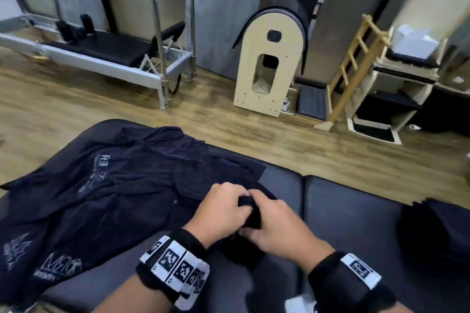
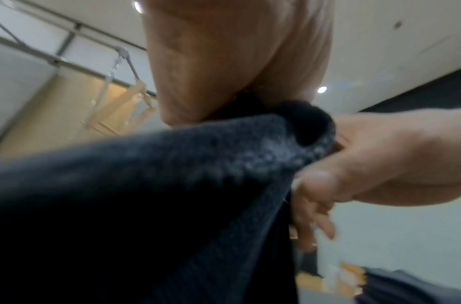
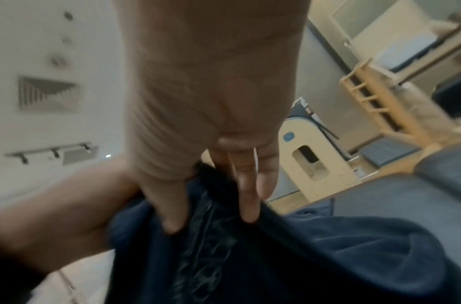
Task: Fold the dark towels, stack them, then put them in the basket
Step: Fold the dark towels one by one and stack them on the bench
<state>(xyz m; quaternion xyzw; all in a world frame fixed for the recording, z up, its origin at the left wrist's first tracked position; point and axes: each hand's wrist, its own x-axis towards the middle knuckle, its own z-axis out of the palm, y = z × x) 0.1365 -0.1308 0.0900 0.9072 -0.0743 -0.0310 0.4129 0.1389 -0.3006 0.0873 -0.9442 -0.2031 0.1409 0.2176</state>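
Note:
A heap of dark navy towels (image 1: 106, 185) with white printed logos lies crumpled on the left half of the dark padded table (image 1: 351, 213). In the middle of the table my left hand (image 1: 223, 208) and right hand (image 1: 274, 223) meet, and both pinch the same bunched edge of one dark towel (image 1: 250, 213). In the left wrist view the towel (image 2: 172, 185) drapes down from my left hand (image 2: 232, 86), with my right hand (image 2: 380, 164) beside it. The right wrist view shows my right hand (image 3: 211, 205) with thumb and fingers pressed into the towel (image 3: 276, 257).
A dark bundle (image 1: 437, 239) that I cannot identify sits at the table's right edge. Beyond the table is wooden floor (image 1: 229, 129), with a reformer (image 1: 101, 56) at the back left, a wooden barrel (image 1: 269, 66), a small ladder (image 1: 353, 68) and shelves (image 1: 396, 99).

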